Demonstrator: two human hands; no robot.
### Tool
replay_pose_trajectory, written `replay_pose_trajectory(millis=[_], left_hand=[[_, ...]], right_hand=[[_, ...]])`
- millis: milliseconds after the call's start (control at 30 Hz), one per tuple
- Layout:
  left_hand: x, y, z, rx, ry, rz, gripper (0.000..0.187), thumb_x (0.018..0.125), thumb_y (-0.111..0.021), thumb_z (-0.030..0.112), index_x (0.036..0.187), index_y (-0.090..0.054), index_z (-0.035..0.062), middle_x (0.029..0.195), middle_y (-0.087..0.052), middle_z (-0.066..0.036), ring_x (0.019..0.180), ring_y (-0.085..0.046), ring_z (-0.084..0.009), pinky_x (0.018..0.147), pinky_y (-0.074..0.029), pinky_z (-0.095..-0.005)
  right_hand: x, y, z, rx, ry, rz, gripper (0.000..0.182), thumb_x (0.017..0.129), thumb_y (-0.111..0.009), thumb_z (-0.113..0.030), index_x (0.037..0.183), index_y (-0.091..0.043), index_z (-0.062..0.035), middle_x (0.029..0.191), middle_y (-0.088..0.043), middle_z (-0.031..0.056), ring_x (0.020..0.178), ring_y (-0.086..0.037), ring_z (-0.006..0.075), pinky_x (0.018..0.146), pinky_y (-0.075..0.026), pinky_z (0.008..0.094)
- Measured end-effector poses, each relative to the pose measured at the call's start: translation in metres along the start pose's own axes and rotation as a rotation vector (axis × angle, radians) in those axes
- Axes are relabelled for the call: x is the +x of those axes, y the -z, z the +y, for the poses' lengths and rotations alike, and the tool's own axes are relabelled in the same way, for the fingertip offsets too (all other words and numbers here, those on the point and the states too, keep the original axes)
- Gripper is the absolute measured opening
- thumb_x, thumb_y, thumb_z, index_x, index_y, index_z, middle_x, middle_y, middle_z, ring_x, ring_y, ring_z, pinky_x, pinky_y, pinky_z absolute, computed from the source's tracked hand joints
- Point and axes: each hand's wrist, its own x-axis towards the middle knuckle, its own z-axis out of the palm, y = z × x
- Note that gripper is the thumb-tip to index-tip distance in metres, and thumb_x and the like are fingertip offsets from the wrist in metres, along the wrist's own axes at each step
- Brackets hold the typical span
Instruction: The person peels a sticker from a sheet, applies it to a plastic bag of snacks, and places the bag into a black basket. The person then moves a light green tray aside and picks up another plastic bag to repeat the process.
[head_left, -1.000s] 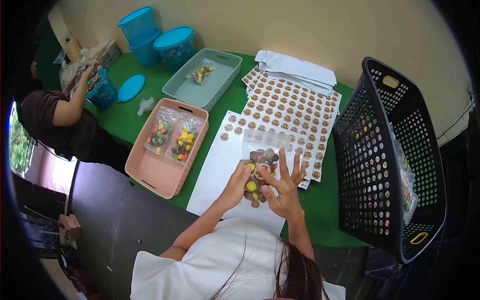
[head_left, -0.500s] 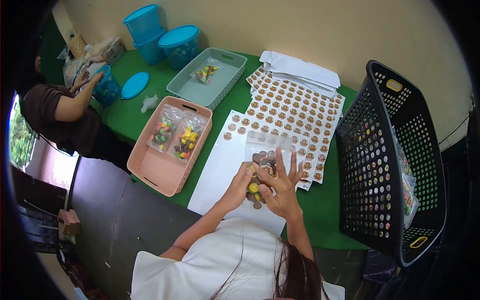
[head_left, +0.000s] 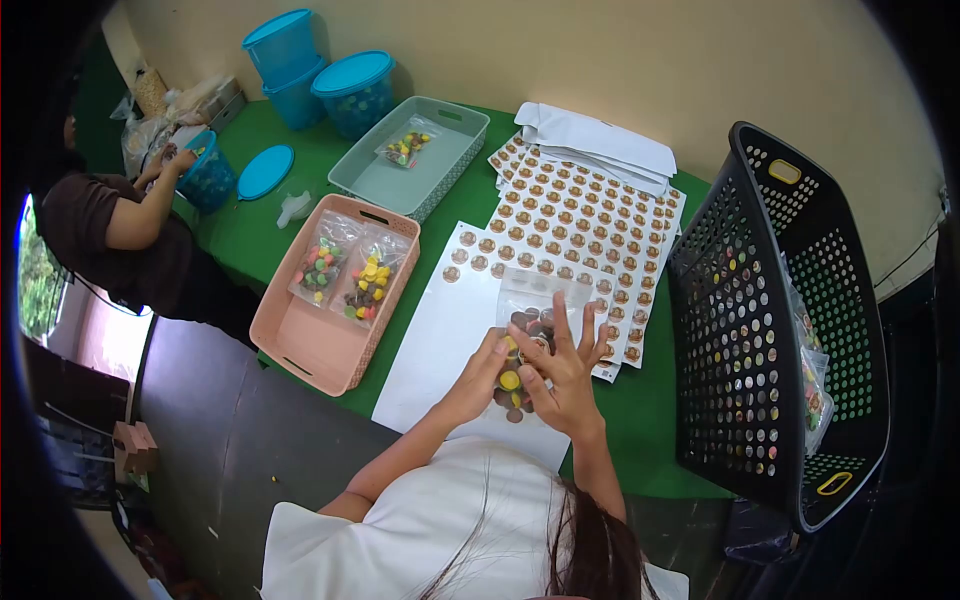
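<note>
A clear zip bag of brown, yellow and pink round candies lies over the label sheets in front of me. My left hand grips its left side, thumb on top. My right hand rests on the bag's front with fingers spread; the index fingertip and thumb touch the plastic. Between the fingers shows part of a round brown label on the bag. Sheets of round labels spread beyond the bag, with a blank white area on the left.
A pink basket holds two candy bags; a grey-green basket holds one. At right stands a tall black crate with bags inside. Blue lidded tubs stand at the back. A co-worker reaches into a blue tub at left.
The co-worker's hands have moved down to the tub's opening. My hands and the bag have barely shifted; the whole view has moved slightly.
</note>
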Motion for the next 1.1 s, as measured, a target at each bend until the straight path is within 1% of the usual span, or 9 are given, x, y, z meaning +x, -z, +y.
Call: replay_pose_trajectory(millis=[167,267,500,567,633,700,767,833,1100], left_hand=[[0.0,0.009,0.001,-0.124,0.032,0.036,0.04,0.09,-0.02,0.033,0.113,-0.032,0.0036,0.1,-0.048,-0.01,0.084,-0.052,-0.0145,0.074,-0.043,-0.0257],[0.001,0.009,0.009,-0.175,0.004,0.082,0.04,0.09,-0.018,0.032,0.112,-0.032,0.0019,0.106,-0.047,-0.012,0.09,-0.053,-0.0169,0.075,-0.044,-0.0266],[-0.001,0.002,0.0,-0.144,0.05,0.01,0.039,0.09,-0.02,0.032,0.113,-0.032,0.0039,0.101,-0.048,-0.011,0.086,-0.052,-0.0146,0.072,-0.043,-0.0255],[0.0,0.002,-0.004,-0.058,0.005,0.04,0.038,0.09,-0.02,0.032,0.113,-0.032,0.0046,0.098,-0.048,-0.01,0.083,-0.052,-0.0141,0.068,-0.043,-0.0246],[0.001,0.006,-0.001,0.002,0.006,0.055,0.039,0.09,-0.019,0.033,0.112,-0.033,0.0043,0.099,-0.048,-0.011,0.085,-0.052,-0.015,0.07,-0.044,-0.0248],[0.001,0.007,0.009,-0.095,0.023,0.12,0.039,0.09,-0.019,0.034,0.112,-0.033,0.0044,0.1,-0.048,-0.011,0.087,-0.052,-0.0156,0.072,-0.043,-0.0249],[0.001,0.007,0.008,-0.104,0.042,0.115,0.04,0.09,-0.018,0.034,0.112,-0.032,0.0037,0.102,-0.048,-0.012,0.088,-0.053,-0.0164,0.074,-0.043,-0.0249],[0.004,0.007,0.002,-0.126,-0.007,0.13,0.04,0.09,-0.018,0.033,0.113,-0.032,0.0027,0.103,-0.047,-0.012,0.088,-0.053,-0.0168,0.074,-0.044,-0.0255],[0.003,0.004,0.004,-0.169,0.023,0.032,0.038,0.09,-0.02,0.031,0.112,-0.032,0.0026,0.104,-0.045,-0.01,0.094,-0.049,-0.0153,0.081,-0.039,-0.0272]], right_hand=[[-0.005,-0.003,-0.003,0.009,0.039,-0.079,0.033,0.082,-0.038,-0.039,0.111,-0.051,-0.0301,0.136,-0.016,0.01,0.124,0.0,0.0353,0.093,0.012,0.0504],[-0.005,-0.001,0.002,0.018,0.029,-0.049,0.033,0.083,-0.038,-0.039,0.111,-0.051,-0.0298,0.136,-0.016,0.0111,0.124,0.0,0.0364,0.093,0.012,0.0508],[0.001,0.004,0.007,0.021,-0.003,0.013,0.033,0.082,-0.038,-0.039,0.111,-0.052,-0.029,0.135,-0.017,0.0123,0.124,-0.002,0.0366,0.093,0.011,0.0512],[-0.001,0.002,0.002,0.01,0.025,-0.056,0.033,0.082,-0.039,-0.039,0.111,-0.051,-0.0295,0.136,-0.017,0.0111,0.124,-0.001,0.036,0.093,0.011,0.0517],[-0.005,-0.001,0.0,0.019,0.039,-0.074,0.034,0.082,-0.038,-0.04,0.112,-0.05,-0.0301,0.136,-0.016,0.0101,0.124,0.0,0.0356,0.093,0.011,0.0518],[-0.007,-0.002,-0.001,0.036,0.046,-0.105,0.034,0.083,-0.037,-0.04,0.113,-0.049,-0.0309,0.136,-0.015,0.0098,0.124,0.002,0.0353,0.093,0.011,0.0517],[-0.008,-0.001,0.002,0.032,0.034,-0.093,0.034,0.083,-0.036,-0.04,0.114,-0.048,-0.0312,0.136,-0.015,0.0106,0.124,0.0,0.0367,0.093,0.011,0.0516],[-0.006,0.002,0.006,0.037,-0.009,-0.042,0.034,0.083,-0.036,-0.039,0.114,-0.048,-0.0311,0.136,-0.014,0.0116,0.123,-0.001,0.0383,0.093,0.011,0.0513],[-0.003,0.006,0.009,0.044,-0.023,-0.007,0.034,0.081,-0.041,-0.037,0.114,-0.049,-0.0299,0.136,-0.015,0.0131,0.122,-0.003,0.0409,0.093,0.008,0.0529]])
